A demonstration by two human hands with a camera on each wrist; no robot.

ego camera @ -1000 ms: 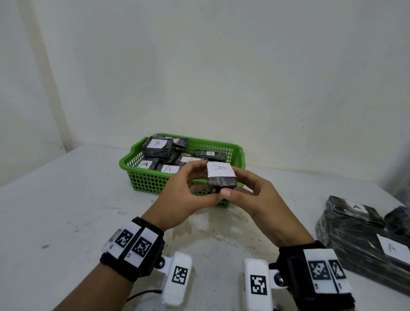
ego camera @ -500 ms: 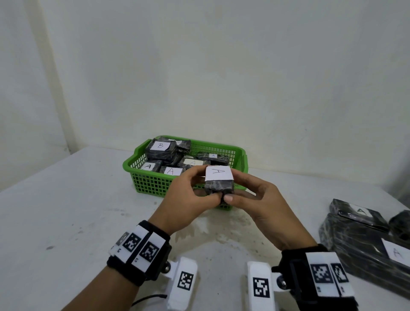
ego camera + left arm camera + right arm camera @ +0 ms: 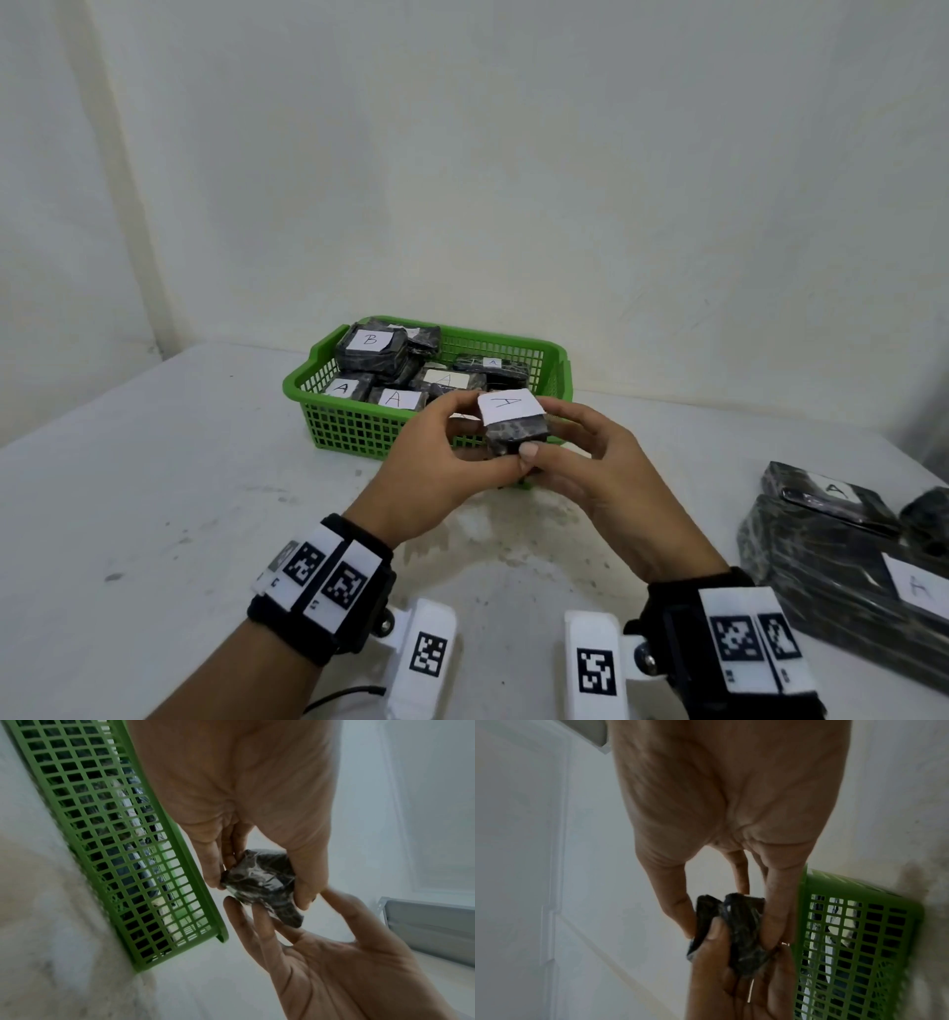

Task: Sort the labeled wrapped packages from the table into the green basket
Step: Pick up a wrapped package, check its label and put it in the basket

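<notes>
A small dark wrapped package (image 3: 516,432) with a white "A" label on top is held in the air just in front of the green basket (image 3: 359,426). My left hand (image 3: 477,437) pinches its left side and my right hand (image 3: 552,437) pinches its right side. In the left wrist view, thumb and fingers grip the package (image 3: 259,882) beside the basket wall (image 3: 115,841). In the right wrist view, the package (image 3: 741,933) sits between my right fingers, with the left thumb over it. The basket holds several wrapped packages labeled A and one labeled B (image 3: 371,349).
At the right edge of the white table (image 3: 154,514) lies a large dark wrapped package (image 3: 832,580) labeled A, with a smaller A-labeled one (image 3: 832,496) on top. A white wall stands close behind the basket.
Both hands keep hold of the package. It has sunk slightly in front of the basket's near wall. Nothing was let go.
</notes>
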